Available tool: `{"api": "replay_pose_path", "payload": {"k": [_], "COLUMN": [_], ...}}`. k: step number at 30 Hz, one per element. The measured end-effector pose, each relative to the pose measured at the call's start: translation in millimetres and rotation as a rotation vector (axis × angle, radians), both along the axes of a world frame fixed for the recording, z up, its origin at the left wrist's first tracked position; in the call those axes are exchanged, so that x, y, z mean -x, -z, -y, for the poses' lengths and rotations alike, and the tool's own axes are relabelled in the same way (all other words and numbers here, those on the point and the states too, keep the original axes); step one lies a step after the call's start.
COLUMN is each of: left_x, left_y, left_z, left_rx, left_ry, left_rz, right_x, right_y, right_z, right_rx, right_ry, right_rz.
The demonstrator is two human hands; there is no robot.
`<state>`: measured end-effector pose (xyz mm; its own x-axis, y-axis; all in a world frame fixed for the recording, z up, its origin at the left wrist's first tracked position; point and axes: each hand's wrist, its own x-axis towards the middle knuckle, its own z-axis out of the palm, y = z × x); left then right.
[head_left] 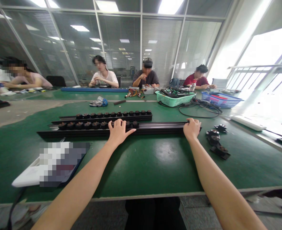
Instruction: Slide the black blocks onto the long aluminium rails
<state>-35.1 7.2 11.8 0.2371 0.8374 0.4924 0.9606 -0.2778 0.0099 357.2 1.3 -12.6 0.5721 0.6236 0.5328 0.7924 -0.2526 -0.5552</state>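
A long black rail (160, 131) lies across the table in front of me. A row of small black fittings (87, 125) sits along its left part, while its right part is a bare channel. My left hand (119, 131) rests over the fittings near mid-rail, fingers spread on the far side and thumb stretched out to the right. At the rail's right end, my right hand (191, 128) is closed around it. Behind lies a second, shorter black rail (141, 117), also carrying a row of fittings. Several loose black fittings (213, 136) lie right of my right hand.
A white device with a dark screen (28, 172) lies at front left. Farther back are a grey-blue cloth (99, 102), a green basket (173, 101) of cables, a blue basket (234, 101) and a white strip (248, 123). Several people sit across the table.
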Motion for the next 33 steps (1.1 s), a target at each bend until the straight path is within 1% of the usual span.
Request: {"api": "replay_pose_path", "payload": {"k": [10,28,33], "left_x": [0.1,-0.6,-0.1], "left_y": [-0.1,-1.2,-1.6], "left_z": [0.5,1.2,1.5], "left_rx": [-0.003,0.005,0.010], "left_ry": [0.003,-0.008,-0.003], "left_rz": [0.005,-0.008,-0.002], "right_x": [-5.6,-5.3,-4.6], "right_y": [-1.8,-3.3,-6.3], "right_z": [1.3,2.2,4.7], "right_rx": [0.013,0.077,0.103], "right_ry": [0.035,0.087,0.084], "right_rz": [-0.047,-0.030,-0.025]}}
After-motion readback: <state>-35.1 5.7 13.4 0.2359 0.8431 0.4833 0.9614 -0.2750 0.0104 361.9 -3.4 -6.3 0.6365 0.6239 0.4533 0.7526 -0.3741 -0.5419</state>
